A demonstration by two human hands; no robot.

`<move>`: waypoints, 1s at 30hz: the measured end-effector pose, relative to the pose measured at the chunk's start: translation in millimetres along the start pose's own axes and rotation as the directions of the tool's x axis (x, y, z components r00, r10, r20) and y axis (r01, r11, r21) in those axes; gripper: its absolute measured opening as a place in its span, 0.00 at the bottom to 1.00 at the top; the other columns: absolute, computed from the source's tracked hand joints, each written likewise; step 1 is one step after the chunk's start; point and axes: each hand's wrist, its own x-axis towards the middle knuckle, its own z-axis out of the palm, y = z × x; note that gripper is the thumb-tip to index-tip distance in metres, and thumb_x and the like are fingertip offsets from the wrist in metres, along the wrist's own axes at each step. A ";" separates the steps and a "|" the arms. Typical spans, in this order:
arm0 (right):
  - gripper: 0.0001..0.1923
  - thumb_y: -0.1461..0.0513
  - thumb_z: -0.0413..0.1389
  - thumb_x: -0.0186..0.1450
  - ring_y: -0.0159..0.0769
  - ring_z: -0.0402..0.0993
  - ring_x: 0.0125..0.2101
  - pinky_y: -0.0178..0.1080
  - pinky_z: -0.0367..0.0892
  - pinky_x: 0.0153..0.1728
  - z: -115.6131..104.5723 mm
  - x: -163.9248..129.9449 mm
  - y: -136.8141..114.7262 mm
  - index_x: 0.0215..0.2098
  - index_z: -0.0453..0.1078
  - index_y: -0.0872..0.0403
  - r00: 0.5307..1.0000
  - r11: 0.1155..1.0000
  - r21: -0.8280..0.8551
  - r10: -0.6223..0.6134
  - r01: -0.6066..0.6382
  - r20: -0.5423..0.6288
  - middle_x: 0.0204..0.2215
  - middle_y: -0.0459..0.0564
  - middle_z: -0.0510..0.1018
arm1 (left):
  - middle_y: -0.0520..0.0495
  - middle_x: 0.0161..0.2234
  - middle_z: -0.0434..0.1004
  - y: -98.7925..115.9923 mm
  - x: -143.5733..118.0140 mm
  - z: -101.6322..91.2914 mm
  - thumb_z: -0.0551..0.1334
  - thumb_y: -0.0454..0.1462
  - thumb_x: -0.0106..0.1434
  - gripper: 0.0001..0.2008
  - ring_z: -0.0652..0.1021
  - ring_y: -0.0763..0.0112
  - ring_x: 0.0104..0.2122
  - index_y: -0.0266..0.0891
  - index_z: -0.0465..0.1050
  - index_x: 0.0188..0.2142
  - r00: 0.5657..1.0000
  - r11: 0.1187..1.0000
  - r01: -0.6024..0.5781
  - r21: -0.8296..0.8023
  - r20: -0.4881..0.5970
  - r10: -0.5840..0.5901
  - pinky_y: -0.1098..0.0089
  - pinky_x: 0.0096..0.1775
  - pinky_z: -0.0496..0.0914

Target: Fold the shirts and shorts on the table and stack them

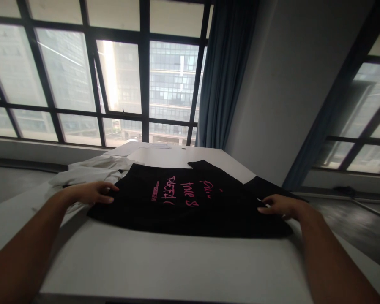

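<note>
Window wall (pixel 113 84) fills the background, dark mullions, office blocks outside. Blue curtain (pixel 224 71) hangs at the corner; grey wall to its right, second window further right.

Table (pixel 164 261): white, long, runs away from the camera toward the window. Near end bare.

Shirt (pixel 183 202): black, spread flat across the middle of the table, pink lettering face up and upside down from this viewpoint. Body lies smooth with few wrinkles. One sleeve shows at the far right edge, laid out to the side; a dark flap rises at the far edge, possibly the other sleeve or the collar, view too dim to say which.

White cloth (pixel 91 169): crumpled heap just beyond the shirt's left edge, touching or slightly under it.

Papers (pixel 154 145): flat, pale, at the far end of the table, well apart from the shirt.

Left hand (pixel 93 193): on the shirt's left edge, fingers curled and pressed together, apparently pinching the fabric border between thumb and fingertips.

Right hand (pixel 280 205): on the shirt's right side near the sleeve, palm down, fingers extended and slightly spread, tips touching the cloth. Something small and pale sits at the fingertips, maybe a tag; cannot confirm.

Status, as judged from the layout: shirt is spread and flattened, both hands at opposite side edges. No fold is made in the body yet; sleeves remain out. Any folding of sides, sleeves and length is all still to do.
</note>
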 end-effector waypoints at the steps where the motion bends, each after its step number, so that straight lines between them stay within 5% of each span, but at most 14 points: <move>1: 0.34 0.43 0.64 0.52 0.54 0.76 0.45 0.49 0.73 0.43 1.8 2.3 -7.6 0.50 0.75 0.55 0.995 0.997 -0.034 -0.074 0.072 -0.066 0.48 0.62 0.78 | 0.42 0.46 0.79 3.2 5.0 1.9 0.63 0.60 0.48 0.38 0.79 0.51 0.44 0.44 0.73 0.55 0.998 0.999 0.008 0.036 -0.063 -0.006 0.60 0.45 0.75; 5: 0.24 0.47 0.55 0.64 0.50 0.73 0.51 0.46 0.67 0.53 21.9 22.1 -44.5 0.49 0.76 0.55 0.922 0.928 -0.234 -0.336 0.289 -0.194 0.51 0.58 0.78 | 0.40 0.45 0.78 16.0 26.3 12.5 0.57 0.59 0.54 0.36 0.78 0.51 0.44 0.39 0.73 0.54 0.959 0.970 0.003 0.244 -0.275 0.066 0.57 0.48 0.71; 10: 0.25 0.57 0.61 0.60 0.47 0.75 0.49 0.42 0.68 0.50 49.1 38.9 -67.7 0.54 0.72 0.55 0.920 0.885 -0.346 -0.372 0.310 -0.127 0.50 0.59 0.77 | 0.45 0.41 0.78 17.2 36.0 22.2 0.63 0.54 0.49 0.22 0.77 0.57 0.43 0.43 0.79 0.37 0.966 0.937 -0.189 0.293 -0.115 0.231 0.64 0.47 0.70; 15: 0.10 0.61 0.58 0.62 0.43 0.77 0.40 0.39 0.68 0.39 40.6 24.7 -73.5 0.41 0.76 0.53 0.898 0.872 -0.383 -0.397 0.304 -0.192 0.40 0.53 0.80 | 0.48 0.34 0.78 22.2 22.1 12.7 0.62 0.56 0.51 0.20 0.76 0.60 0.37 0.42 0.75 0.30 0.925 0.941 -0.297 0.163 -0.195 0.325 0.65 0.42 0.71; 19: 0.07 0.60 0.57 0.62 0.42 0.75 0.38 0.39 0.66 0.36 15.1 11.6 -93.7 0.38 0.74 0.51 0.742 0.862 -0.410 -0.481 0.300 -0.468 0.38 0.51 0.79 | 0.50 0.32 0.79 24.4 11.0 2.2 0.61 0.56 0.54 0.22 0.77 0.60 0.35 0.41 0.74 0.34 0.907 0.947 -0.321 0.011 -0.284 0.311 0.65 0.40 0.71; 22: 0.10 0.58 0.54 0.64 0.44 0.74 0.40 0.40 0.67 0.38 1.2 18.2 -116.1 0.41 0.74 0.51 0.619 0.878 -0.412 -0.468 0.243 -0.631 0.40 0.52 0.78 | 0.48 0.35 0.81 19.5 15.9 3.7 0.60 0.56 0.55 0.22 0.78 0.58 0.38 0.41 0.75 0.36 0.852 0.953 -0.304 0.001 -0.448 0.272 0.64 0.43 0.71; 24: 0.13 0.58 0.52 0.67 0.46 0.73 0.44 0.42 0.67 0.42 1.7 31.2 -128.9 0.45 0.73 0.53 0.589 0.896 -0.398 -0.433 0.197 -0.683 0.44 0.55 0.77 | 0.47 0.37 0.81 14.4 24.2 10.0 0.59 0.55 0.56 0.21 0.78 0.57 0.40 0.42 0.75 0.37 0.812 0.967 -0.248 0.062 -0.532 0.242 0.62 0.46 0.70; 26: 0.17 0.59 0.51 0.68 0.48 0.72 0.49 0.44 0.67 0.48 11.0 46.9 -137.5 0.52 0.70 0.56 0.647 0.911 -0.385 -0.385 0.151 -0.658 0.50 0.59 0.74 | 0.45 0.41 0.81 10.5 32.1 18.4 0.58 0.52 0.57 0.19 0.78 0.56 0.42 0.43 0.75 0.39 0.798 0.973 -0.179 0.143 -0.558 0.228 0.61 0.48 0.69; 30: 0.31 0.58 0.54 0.67 0.51 0.66 0.58 0.46 0.64 0.55 41.7 65.3 -141.5 0.65 0.58 0.61 0.851 0.899 -0.419 -0.318 0.130 -0.417 0.60 0.65 0.65 | 0.41 0.49 0.77 17.9 38.6 35.3 0.57 0.46 0.59 0.18 0.75 0.52 0.50 0.41 0.76 0.44 0.787 0.936 -0.137 0.324 -0.538 0.301 0.56 0.52 0.68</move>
